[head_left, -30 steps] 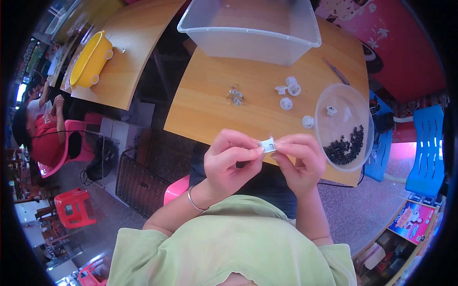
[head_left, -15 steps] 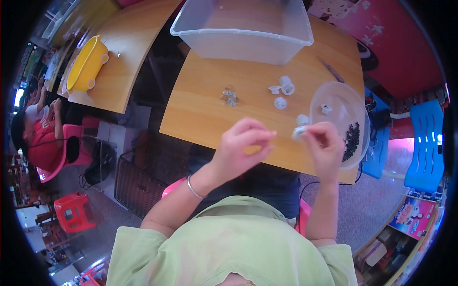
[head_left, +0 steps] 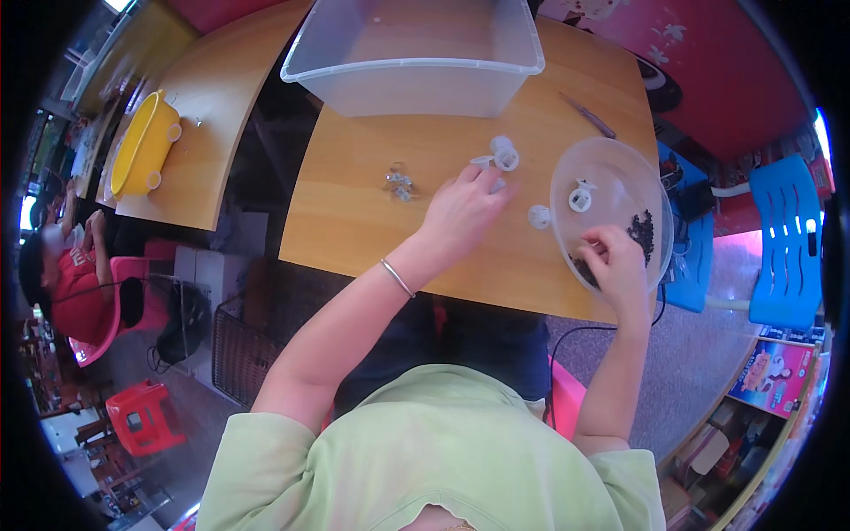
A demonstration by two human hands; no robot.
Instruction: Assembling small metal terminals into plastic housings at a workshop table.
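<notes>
My left hand [head_left: 462, 212], with a silver bangle on the wrist, reaches over the table with its fingers closed around a white round plastic part [head_left: 498, 186], mostly covered by them. Just beyond the fingertips lie a white cup-shaped part [head_left: 506, 158] and a smaller white piece [head_left: 481, 161]. Another white disc [head_left: 538, 217] rests left of a clear plastic tub [head_left: 561, 177]. Inside that tub, my right hand [head_left: 615, 257] has thumb and fingers pinched together low over small black pieces [head_left: 641, 232]; anything between them is hidden. White parts [head_left: 581, 197] sit farther back in the tub.
A large clear bin [head_left: 407, 88] stands at the table's far side. Small shiny metal pieces [head_left: 400, 186] lie left of my left hand, and a slim dark tool [head_left: 589, 116] lies behind the tub. A yellow basin [head_left: 146, 146] is on another table, where a person in red [head_left: 80, 274] sits.
My left hand has moved forward onto the white part. My right hand has let go of its white piece and lowered into the tub over the black pieces. The view has shifted slightly.
</notes>
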